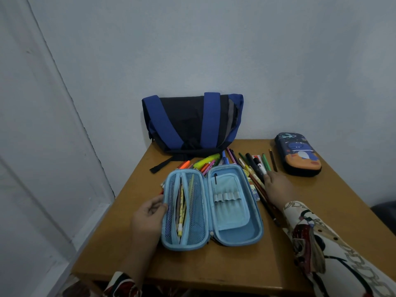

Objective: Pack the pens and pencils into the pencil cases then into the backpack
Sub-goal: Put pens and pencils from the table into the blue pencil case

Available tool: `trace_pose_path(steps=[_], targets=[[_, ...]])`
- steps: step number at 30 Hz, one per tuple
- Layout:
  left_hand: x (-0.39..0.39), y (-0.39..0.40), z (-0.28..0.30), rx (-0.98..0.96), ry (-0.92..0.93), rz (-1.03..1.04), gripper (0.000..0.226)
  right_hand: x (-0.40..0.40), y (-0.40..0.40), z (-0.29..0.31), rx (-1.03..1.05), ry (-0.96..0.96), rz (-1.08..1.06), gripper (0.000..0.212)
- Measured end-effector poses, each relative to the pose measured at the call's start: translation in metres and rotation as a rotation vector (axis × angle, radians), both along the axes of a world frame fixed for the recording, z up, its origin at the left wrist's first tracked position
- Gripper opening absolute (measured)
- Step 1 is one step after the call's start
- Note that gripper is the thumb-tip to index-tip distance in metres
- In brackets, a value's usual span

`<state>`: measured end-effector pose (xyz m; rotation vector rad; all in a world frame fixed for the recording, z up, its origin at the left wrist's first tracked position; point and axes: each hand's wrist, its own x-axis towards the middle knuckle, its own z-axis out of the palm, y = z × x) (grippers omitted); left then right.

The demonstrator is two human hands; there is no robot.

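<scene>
Head view shows the square wooden table [214,266] pushed into the corner of pale walls; at its back edge the black fabric backpack with blue straps [190,123] leans on the wall, seemingly closed and with nothing packed into it as far as I can see; in front of it the light blue hard-shell pencil case [214,209] lies unzipped and spread flat, its left mesh half already holding a few pencils, its right half with elastic loops nearly bare save one dark pen clipped at the top; off to the right, well apart, the dark blue and orange cartoon-printed pencil case [299,154] sits zipped shut and untouched; between the backpack and the open case a loose heap of coloured pens, markers and pencils [252,166] fans across the wood; so I judge the job barely begun, most of the heap still to be sorted, both cases to be closed and stowed. The left hand [149,213] grips the left rim of the blue case, fingers curled over its edge; the right hand [276,185] reaches into the heap, fingers extended and touching the pens, not yet closed round any.
</scene>
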<state>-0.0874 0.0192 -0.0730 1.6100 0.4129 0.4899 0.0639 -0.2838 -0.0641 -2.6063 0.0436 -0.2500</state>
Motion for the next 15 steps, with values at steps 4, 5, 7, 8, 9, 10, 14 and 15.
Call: trace_pose_path(steps=[4,5,7,8,9,10,14,15], targets=[[-0.001,-0.002,0.003,-0.009,0.006,-0.003,0.020,-0.010,0.005,0.005,-0.032,-0.080,0.016,0.032],[-0.002,-0.002,0.004,-0.010,0.007,-0.004,0.020,-0.017,0.005,0.010,-0.046,-0.137,-0.002,0.033],[-0.002,-0.003,0.006,-0.016,0.011,-0.002,0.020,-0.033,0.008,0.022,-0.014,-0.200,-0.048,0.035],[-0.002,-0.003,0.006,-0.021,0.015,0.000,0.020,-0.042,0.010,0.027,0.026,-0.189,-0.039,0.036],[-0.002,-0.003,0.006,-0.023,0.019,0.000,0.020,-0.053,0.013,0.033,0.094,-0.143,-0.007,0.037],[-0.002,-0.003,0.007,-0.022,0.023,-0.001,0.020,-0.063,0.016,0.036,0.178,-0.072,0.037,0.038],[-0.002,-0.004,0.009,0.005,0.048,0.015,0.022,-0.090,0.029,0.039,0.202,0.071,0.145,0.029],[-0.003,-0.005,0.010,0.009,0.047,0.020,0.023,-0.091,0.030,0.037,0.187,0.063,0.150,0.027]])
